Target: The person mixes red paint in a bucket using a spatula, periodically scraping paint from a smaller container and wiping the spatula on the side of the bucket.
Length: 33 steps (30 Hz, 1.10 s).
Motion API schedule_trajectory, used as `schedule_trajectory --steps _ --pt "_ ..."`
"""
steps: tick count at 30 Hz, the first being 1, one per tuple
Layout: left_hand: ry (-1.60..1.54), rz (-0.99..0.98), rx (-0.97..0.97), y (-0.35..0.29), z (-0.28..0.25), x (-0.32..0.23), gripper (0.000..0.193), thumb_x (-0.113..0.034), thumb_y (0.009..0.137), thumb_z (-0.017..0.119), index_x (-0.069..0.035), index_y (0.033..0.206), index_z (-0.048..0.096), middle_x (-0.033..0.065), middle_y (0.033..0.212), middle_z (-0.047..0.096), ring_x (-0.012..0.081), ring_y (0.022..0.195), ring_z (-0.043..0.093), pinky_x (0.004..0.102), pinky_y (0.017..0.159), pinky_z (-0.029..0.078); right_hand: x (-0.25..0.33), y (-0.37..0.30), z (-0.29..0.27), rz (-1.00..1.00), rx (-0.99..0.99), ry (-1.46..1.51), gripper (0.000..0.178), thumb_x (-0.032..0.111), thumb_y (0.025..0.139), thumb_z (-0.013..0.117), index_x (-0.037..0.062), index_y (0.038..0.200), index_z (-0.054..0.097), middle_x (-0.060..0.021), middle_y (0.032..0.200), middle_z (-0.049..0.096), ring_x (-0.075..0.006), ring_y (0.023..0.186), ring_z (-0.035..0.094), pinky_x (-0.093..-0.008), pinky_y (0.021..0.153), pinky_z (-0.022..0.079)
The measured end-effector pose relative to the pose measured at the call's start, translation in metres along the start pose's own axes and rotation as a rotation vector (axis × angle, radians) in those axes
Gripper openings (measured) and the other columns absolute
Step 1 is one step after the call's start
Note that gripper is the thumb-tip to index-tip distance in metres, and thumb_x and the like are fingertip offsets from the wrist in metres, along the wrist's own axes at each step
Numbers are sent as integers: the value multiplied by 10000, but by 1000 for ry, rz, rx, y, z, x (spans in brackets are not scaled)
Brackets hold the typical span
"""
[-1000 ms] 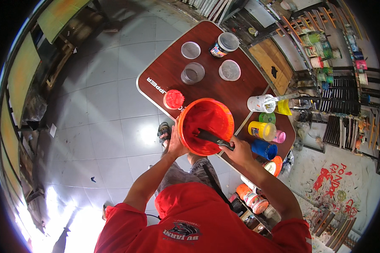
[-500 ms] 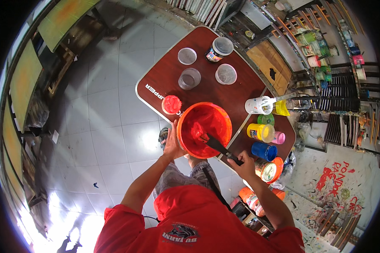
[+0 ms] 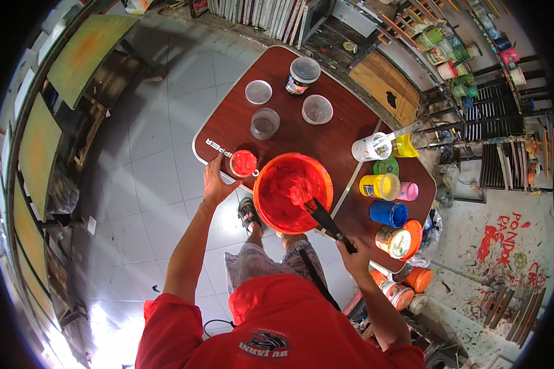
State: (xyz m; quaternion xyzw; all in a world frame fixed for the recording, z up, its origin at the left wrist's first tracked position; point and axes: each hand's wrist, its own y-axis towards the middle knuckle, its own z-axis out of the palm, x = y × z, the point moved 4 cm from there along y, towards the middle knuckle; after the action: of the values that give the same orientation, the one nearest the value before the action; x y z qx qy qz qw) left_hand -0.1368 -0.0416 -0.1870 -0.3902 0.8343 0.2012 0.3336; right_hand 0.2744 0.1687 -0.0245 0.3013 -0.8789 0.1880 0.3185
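Standing just right of the left hand (image 3: 216,184), a red-filled cup (image 3: 244,163)

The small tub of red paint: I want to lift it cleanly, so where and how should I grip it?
The small tub is probably best gripped around its rounded side wall, from the left, where the left hand is open. Red paint heaps at its top, and the orange bucket crowds its right.

One red shirt (image 3: 228,329), sleeves loose and ending above the forearms, dark emblem (image 3: 266,343) with pale lettering on the chest. One pair of shorts (image 3: 246,261), grey, patterned. One black strap (image 3: 317,278), long, lying across them. One dark sandal (image 3: 247,210), strapped, plain from where I stand.
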Motion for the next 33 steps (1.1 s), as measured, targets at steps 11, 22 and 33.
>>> schedule_trajectory --steps 11,22,33 --pt "-61 -91 109 8 28 12 1250 -435 590 990 -74 1559 289 91 1407 554 296 1322 514 463 1144 352 -2 -14 1 -15 -103 -62 312 267 821 857 39 913 666 -91 721 669 -210 633 659 -348 613 511" --pt "-279 -37 27 16 25 -43 1503 -353 641 978 27 1589 -123 103 1359 598 316 1215 608 461 1133 386 -7 -13 5 -16 -99 -77 320 271 826 854 37 906 651 -104 726 669 -229 636 660 -366 609 510" --pt "-325 -50 -328 -6 -23 -67 1339 -157 638 971 -17 1595 46 157 1226 589 285 1117 629 420 1013 499 7 -10 9 -23 -130 -11 347 285 826 865 40 909 633 -103 706 661 -224 622 661 -369 594 506"
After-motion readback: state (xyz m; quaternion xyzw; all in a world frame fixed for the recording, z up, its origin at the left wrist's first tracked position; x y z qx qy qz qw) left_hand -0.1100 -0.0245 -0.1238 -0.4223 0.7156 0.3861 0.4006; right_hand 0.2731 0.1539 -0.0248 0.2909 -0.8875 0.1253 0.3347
